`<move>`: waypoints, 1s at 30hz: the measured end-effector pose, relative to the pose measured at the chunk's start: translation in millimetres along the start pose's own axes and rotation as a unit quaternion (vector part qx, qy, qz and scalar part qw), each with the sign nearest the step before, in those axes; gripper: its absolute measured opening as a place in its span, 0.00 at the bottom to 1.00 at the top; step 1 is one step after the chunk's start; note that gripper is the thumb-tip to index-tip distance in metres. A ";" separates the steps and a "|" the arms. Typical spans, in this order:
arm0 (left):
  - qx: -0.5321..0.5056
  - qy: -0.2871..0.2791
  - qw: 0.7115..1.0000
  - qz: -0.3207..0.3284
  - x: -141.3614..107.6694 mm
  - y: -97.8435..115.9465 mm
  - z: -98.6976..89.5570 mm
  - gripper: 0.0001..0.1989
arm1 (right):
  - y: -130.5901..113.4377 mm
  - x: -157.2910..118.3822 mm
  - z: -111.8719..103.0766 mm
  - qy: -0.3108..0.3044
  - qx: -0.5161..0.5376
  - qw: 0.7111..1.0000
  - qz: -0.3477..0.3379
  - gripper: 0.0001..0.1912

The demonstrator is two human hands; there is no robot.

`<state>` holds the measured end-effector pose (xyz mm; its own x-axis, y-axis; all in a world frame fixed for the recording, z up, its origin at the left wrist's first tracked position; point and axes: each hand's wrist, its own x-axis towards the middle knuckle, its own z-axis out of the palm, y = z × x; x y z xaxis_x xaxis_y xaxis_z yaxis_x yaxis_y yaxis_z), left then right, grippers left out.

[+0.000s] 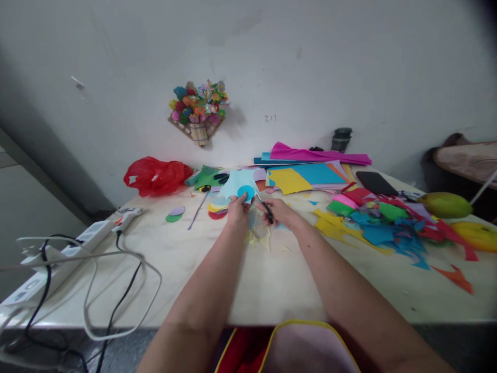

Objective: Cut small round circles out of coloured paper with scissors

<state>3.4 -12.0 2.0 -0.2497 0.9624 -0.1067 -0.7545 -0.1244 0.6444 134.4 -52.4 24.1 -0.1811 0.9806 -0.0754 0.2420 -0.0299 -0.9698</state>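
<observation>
My left hand [239, 207] pinches a darker blue paper circle [245, 194] against a pale blue sheet [236, 182]. Black-handled scissors [267, 211] are in my right hand [278, 211], their blades pointing up and left at the sheet's right edge. Just left of my left hand lies a stack of yellow and red round cutouts [217, 211], partly hidden. Farther left, a lilac circle [177, 211] overlaps a green circle [173, 218]. Pale yellow scraps [264, 240] lie on the table below the scissors.
Colored sheets [291, 180] are stacked at the back. Many paper scraps [380, 228], a dark phone-like slab [376, 183] and a green-yellow fruit [444, 205] are at the right. A red bag [157, 176] sits back left; a power strip [66, 259] with cables runs along the left.
</observation>
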 end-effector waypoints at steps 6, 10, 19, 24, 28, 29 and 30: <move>0.009 -0.009 1.000 -0.003 1.4 -1.4 -1.3 0.18 | -1.1 -1.7 0.0 -0.002 0.010 1.000 -0.007 0.18; 0.021 -0.004 1.000 0.005 2.8 -3.1 -2.3 0.20 | -2.0 -2.9 0.9 -0.006 0.016 1.000 -0.005 0.19; 0.081 0.000 0.996 0.042 1.2 -8.3 -2.7 0.21 | 3.1 -0.1 1.4 -0.015 0.057 0.998 -0.012 0.17; 0.094 0.007 0.994 0.055 -0.3 -7.7 -0.9 0.21 | 6.6 1.7 1.1 -0.027 0.086 0.996 -0.017 0.16; 0.103 0.010 0.993 0.050 1.2 -7.2 -2.0 0.21 | 5.5 -0.2 1.4 -0.034 0.079 0.996 -0.014 0.17; 0.107 0.007 0.993 0.047 1.9 -7.3 -2.7 0.21 | 4.3 -1.3 2.2 -0.033 0.076 0.997 -0.010 0.17; 0.111 0.005 0.993 0.046 2.7 -7.6 -3.6 0.21 | 3.0 -2.6 3.2 -0.032 0.074 0.997 -0.007 0.18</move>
<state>6.3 -9.3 -5.9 -0.3181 0.9470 -0.0453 -0.5766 -0.1553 0.8021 132.5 -55.7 20.7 -0.2446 0.9670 -0.0715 0.0975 -0.0489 -0.9940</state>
